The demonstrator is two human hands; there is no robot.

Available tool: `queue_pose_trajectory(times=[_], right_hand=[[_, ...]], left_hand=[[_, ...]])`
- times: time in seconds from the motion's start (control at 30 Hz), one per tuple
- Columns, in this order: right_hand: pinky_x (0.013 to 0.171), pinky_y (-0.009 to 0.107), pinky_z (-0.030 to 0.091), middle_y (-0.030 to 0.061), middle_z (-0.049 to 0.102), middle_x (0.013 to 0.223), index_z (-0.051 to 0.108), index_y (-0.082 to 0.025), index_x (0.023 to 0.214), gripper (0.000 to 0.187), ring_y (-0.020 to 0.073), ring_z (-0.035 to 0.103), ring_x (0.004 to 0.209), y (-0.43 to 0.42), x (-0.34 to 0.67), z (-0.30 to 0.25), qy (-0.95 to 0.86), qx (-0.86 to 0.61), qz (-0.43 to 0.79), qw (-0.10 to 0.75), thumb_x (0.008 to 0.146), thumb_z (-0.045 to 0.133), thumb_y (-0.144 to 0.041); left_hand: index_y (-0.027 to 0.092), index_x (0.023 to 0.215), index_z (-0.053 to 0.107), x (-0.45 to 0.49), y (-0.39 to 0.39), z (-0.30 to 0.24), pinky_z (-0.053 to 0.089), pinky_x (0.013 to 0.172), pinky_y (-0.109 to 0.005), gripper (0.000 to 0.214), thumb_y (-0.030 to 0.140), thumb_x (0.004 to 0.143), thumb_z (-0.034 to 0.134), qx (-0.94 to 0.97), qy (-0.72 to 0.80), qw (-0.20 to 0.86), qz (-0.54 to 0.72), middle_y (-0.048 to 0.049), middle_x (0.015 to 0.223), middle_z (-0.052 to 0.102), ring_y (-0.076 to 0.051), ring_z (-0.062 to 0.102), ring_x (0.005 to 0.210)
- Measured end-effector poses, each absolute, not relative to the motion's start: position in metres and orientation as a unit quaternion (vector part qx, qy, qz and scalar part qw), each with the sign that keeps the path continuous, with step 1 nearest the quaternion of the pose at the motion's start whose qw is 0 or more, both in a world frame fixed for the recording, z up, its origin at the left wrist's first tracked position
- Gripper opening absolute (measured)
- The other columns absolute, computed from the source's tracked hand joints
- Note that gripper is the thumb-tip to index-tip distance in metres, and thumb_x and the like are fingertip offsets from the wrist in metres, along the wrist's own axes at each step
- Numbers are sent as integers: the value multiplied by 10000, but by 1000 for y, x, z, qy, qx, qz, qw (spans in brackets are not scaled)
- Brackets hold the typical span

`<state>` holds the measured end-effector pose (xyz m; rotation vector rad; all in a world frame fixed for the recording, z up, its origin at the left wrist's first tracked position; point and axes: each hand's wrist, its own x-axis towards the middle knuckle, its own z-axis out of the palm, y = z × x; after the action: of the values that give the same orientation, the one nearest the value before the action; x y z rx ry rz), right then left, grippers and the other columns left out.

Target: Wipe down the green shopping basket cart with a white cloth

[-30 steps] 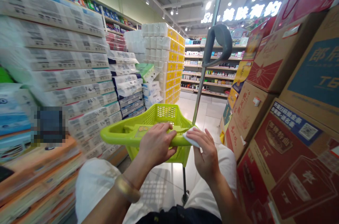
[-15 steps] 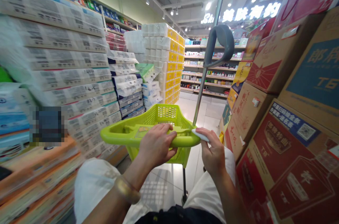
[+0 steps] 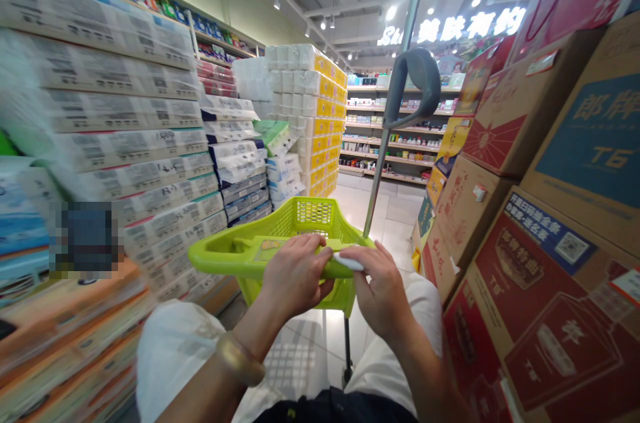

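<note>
A lime-green shopping basket (image 3: 220,262) on a wheeled frame stands in front of my knees. My left hand (image 3: 297,270) is closed around its near rim, a little right of the middle. A small folded white cloth (image 3: 349,262) is pinched in my right hand (image 3: 383,286) and pressed on the same rim, right beside my left fingers. Whether it is cloth or paper, I cannot tell. From the basket's right side a metal pole with a grey loop handle (image 3: 395,86) rises. My hands cover part of the rim.
Stacked wrapped paper packs (image 3: 145,76) wall the left side, with orange packs (image 3: 75,316) low down. Cardboard cartons (image 3: 530,303) crowd close on the right. A tiled aisle (image 3: 395,210) leads between them to stocked shelves (image 3: 390,143).
My right hand has slid left along the rim with the white cloth, from the corner near the pole toward my left hand. The left hand keeps its hold.
</note>
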<state>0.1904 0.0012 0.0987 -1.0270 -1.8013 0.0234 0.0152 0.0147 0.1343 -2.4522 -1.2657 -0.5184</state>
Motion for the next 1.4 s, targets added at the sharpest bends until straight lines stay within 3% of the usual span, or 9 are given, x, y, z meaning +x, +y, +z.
queue_pose_trajectory(times=[0.4,0.6,0.77,0.93,1.13,1.3,1.4], right_hand=[[1099,475,286,12,739,969,681,-257,961,382,202,659,934,2,185,104,-748,-452,-5,486,761,449,-30],[1119,533,230,0,743,905,687,-264,904,315,209,659,870,3,191,105,-711,-503,-14,491,792,464,-73],[1135,542,210,-5,745,960,688,-268,951,374,199,670,920,2,192,105,-749,-457,28,479,772,446,-46],[1138,592,195,-7,751,936,697,-266,930,305,207,687,898,12,213,98,-703,-479,54,523,809,465,-110],[976,398,481,46,722,1033,710,-245,969,290,214,651,1025,7,221,90,-723,-391,98,561,834,484,-124],[860,339,550,37,741,1015,725,-245,975,241,214,689,965,9,230,84,-683,-400,147,594,852,530,-173],[886,357,546,39,742,1017,735,-251,963,219,222,692,964,5,230,84,-670,-384,161,615,866,546,-198]], left_hand=[[195,960,622,17,13,134,460,888,-418,259,335,747,663,-863,-448,162,-171,-86,1079,603,-266,572,991],[197,963,624,20,11,135,454,898,-415,256,348,758,650,-862,-450,165,-165,-86,1078,608,-266,565,1006],[203,966,620,19,12,134,457,892,-415,255,351,760,647,-862,-451,163,-162,-71,1086,609,-268,565,1005],[209,972,617,17,12,134,451,894,-408,268,364,756,652,-863,-447,172,-160,-60,1080,609,-259,561,994],[211,935,619,13,11,136,452,879,-398,254,367,740,673,-869,-434,174,-160,-54,1058,610,-248,554,978],[212,923,622,5,10,138,463,844,-410,249,347,723,681,-886,-406,151,-168,-50,1031,620,-250,555,947],[212,910,623,-1,10,137,470,828,-412,241,329,707,682,-892,-393,139,-174,-54,1022,624,-252,563,944]])
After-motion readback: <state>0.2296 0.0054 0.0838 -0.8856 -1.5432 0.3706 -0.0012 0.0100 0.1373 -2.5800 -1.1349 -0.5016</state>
